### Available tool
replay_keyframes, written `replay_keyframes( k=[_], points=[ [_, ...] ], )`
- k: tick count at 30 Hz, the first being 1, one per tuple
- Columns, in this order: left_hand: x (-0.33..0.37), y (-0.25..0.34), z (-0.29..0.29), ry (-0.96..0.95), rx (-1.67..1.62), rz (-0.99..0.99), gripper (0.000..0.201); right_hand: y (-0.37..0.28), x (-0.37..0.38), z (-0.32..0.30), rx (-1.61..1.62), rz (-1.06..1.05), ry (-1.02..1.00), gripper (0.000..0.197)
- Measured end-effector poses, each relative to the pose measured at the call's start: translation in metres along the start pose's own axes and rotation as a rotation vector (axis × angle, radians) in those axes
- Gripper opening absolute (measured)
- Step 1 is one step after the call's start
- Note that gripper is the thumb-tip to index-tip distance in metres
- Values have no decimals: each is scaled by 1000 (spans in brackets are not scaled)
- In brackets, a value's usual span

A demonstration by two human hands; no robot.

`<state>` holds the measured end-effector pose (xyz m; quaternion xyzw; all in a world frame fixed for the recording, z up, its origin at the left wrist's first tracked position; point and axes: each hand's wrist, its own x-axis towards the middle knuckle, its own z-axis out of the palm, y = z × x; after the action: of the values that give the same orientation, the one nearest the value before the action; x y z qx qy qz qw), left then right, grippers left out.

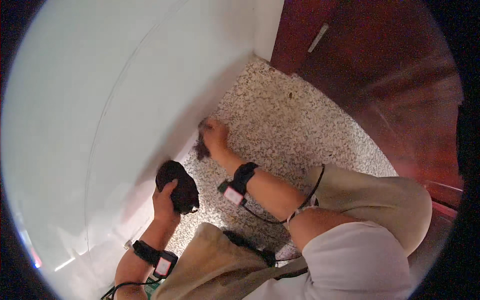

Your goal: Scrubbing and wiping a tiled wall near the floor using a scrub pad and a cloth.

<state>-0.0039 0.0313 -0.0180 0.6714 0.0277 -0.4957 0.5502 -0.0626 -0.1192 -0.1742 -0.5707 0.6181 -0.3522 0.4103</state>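
Note:
My left hand (164,202) grips a black rounded item (178,187), long and shoe-like in outline, with the thumb laid across it. It is held up close to the white surface on the left. Farther ahead, my right hand (216,137) is closed over a dark, soft-edged piece (202,149), low by the foot of that white surface. The piece is blurred and partly covered by the fingers, so its kind cannot be made out. Both wrists carry black straps with small boxes and cables.
A tall white surface (125,115) bounds the left side. Speckled stone floor (300,130) lies beneath, with a small dark speck (290,95) on it. Dark red panels (360,60) with a pale handle (318,38) stand at the right. My bent knees (385,200) frame the near side.

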Motion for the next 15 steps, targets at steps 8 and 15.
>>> replay_keyframes(
  k=[8,15],
  points=[
    [-3,10,10,-16,-7,41,34,-44,69,-58,423,257,75,27],
    [-4,-7,-14,48,6,-33,33,-9,-18,-1,232,107,-114,19]
  ],
)
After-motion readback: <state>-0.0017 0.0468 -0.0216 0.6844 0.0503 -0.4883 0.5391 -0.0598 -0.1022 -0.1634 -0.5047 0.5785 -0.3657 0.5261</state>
